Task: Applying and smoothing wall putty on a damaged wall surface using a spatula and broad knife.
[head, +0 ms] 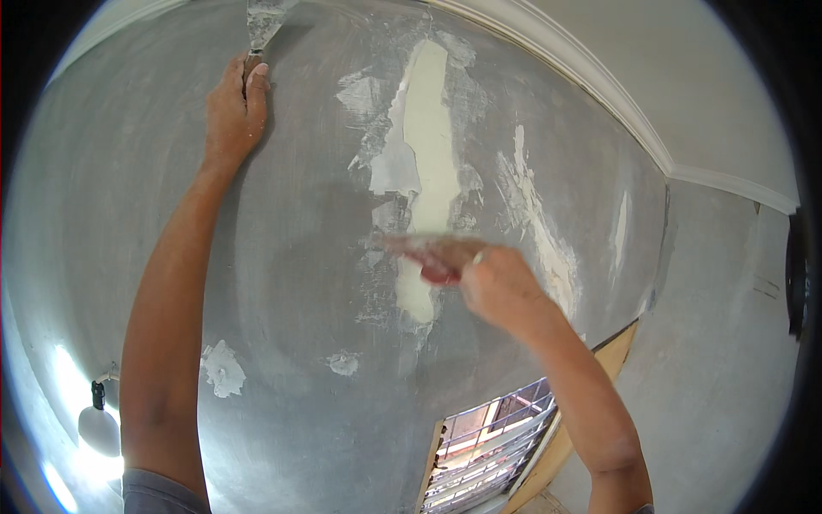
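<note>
My left hand (234, 125) is raised at the upper left against the grey wall (308, 270). It grips the handle of a putty knife (264, 26), whose metal blade is smeared with filler and points up. Lower and to the right, my right hand (504, 286) holds a flat trowel-like tool (443, 257) with a red part, blurred by motion. That tool lies across the lower part of a long, pale strip of filler (430, 128) and hides some of it. Whether it touches the wall cannot be made out. Thin, whitish smears border the strip.
A second filled streak (539, 212) runs down the wall farther right, with a short one (620, 225) beyond it. Moulded cornice (578, 70) edges the ceiling. Below are a barred louvre window (488, 443) and, at left, a lit bulb (99, 427) beside my left arm.
</note>
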`<action>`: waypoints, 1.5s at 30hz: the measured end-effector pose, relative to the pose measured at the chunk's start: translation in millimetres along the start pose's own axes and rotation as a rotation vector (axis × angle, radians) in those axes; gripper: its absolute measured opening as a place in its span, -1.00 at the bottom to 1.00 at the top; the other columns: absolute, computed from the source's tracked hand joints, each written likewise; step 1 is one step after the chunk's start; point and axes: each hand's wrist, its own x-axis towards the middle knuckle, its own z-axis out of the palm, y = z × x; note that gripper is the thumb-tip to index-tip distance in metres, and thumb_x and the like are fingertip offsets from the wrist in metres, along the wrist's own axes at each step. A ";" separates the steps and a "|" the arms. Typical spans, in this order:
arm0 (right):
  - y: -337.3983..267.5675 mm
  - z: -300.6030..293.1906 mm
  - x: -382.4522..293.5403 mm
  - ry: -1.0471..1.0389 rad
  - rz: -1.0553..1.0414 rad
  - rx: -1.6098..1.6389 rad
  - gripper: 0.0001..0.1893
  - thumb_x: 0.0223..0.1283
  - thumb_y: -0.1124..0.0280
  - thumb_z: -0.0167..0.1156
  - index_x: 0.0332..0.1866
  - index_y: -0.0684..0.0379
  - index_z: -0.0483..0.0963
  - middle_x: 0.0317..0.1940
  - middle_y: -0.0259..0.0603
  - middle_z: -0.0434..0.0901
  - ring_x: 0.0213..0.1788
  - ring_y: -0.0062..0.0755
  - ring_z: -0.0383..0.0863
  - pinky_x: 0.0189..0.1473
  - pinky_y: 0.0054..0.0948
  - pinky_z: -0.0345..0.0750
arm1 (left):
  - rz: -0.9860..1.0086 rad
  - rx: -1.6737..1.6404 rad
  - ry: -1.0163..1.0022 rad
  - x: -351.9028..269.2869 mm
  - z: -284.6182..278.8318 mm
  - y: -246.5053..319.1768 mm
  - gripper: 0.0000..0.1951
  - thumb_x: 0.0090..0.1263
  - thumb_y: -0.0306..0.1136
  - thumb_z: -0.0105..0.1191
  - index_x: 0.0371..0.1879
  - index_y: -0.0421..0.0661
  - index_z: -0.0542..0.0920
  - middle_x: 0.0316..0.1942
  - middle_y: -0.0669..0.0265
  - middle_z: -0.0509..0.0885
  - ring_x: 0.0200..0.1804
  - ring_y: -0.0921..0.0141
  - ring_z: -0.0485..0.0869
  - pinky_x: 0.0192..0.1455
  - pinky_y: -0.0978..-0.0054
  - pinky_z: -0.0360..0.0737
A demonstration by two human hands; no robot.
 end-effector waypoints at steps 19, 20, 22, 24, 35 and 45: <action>-22.4 41.5 -2.0 0.106 0.036 -0.043 -0.77 0.03 0.46 0.18 -0.18 0.28 0.60 -0.24 0.04 0.67 -0.21 -0.09 0.71 -0.19 -0.20 0.65 | -0.021 -0.022 0.003 -1.6 3.6 -1.1 -0.71 0.51 -0.23 -0.09 -0.04 -0.21 0.53 -0.43 0.20 0.63 -0.35 0.25 0.64 -0.18 0.36 0.53; -35.9 50.6 -20.9 0.193 -0.020 0.016 -0.71 0.05 0.50 0.15 -0.08 0.27 0.57 -0.16 0.04 0.66 -0.15 -0.08 0.70 -0.15 -0.22 0.65 | -0.028 -0.015 -0.007 -0.4 2.4 1.8 -0.71 0.51 -0.23 -0.09 -0.04 -0.21 0.53 -0.43 0.20 0.62 -0.35 0.26 0.63 -0.18 0.35 0.53; -66.6 62.3 -54.2 0.240 -0.076 0.050 -0.63 0.08 0.56 0.12 0.06 0.26 0.53 -0.06 0.03 0.64 -0.07 -0.08 0.69 -0.08 -0.25 0.66 | -0.014 0.000 -0.019 1.4 0.9 -2.1 -0.71 0.51 -0.24 -0.09 -0.03 -0.21 0.53 -0.42 0.19 0.62 -0.35 0.26 0.63 -0.18 0.36 0.53; -81.2 63.4 -74.8 0.211 -0.077 0.020 -0.61 0.09 0.57 0.11 0.09 0.26 0.52 -0.04 0.01 0.64 -0.04 -0.07 0.68 -0.05 -0.26 0.66 | 0.001 0.023 -0.026 1.4 1.5 -3.2 -0.71 0.51 -0.24 -0.09 -0.02 -0.21 0.53 -0.42 0.19 0.61 -0.36 0.27 0.62 -0.18 0.36 0.53; -33.7 32.9 -20.6 0.280 -0.063 -0.060 -0.62 0.10 0.53 0.11 0.09 0.22 0.51 0.06 -0.04 0.59 -0.02 -0.14 0.66 -0.03 -0.25 0.64 | 0.008 -0.003 -0.028 1.1 3.7 -0.5 -0.67 0.50 -0.29 -0.08 0.07 -0.28 0.48 -0.39 0.11 0.65 -0.35 0.23 0.67 -0.18 0.36 0.56; -31.8 21.3 -54.2 -0.087 0.021 0.093 -0.62 0.27 0.43 0.07 0.19 -0.06 0.48 0.02 -0.16 0.63 0.01 -0.16 0.66 -0.05 -0.24 0.66 | 0.001 0.019 -0.009 -1.2 1.4 0.3 -0.66 0.49 -0.28 -0.08 0.10 -0.27 0.47 -0.28 -0.02 0.66 -0.28 0.12 0.69 -0.14 0.28 0.56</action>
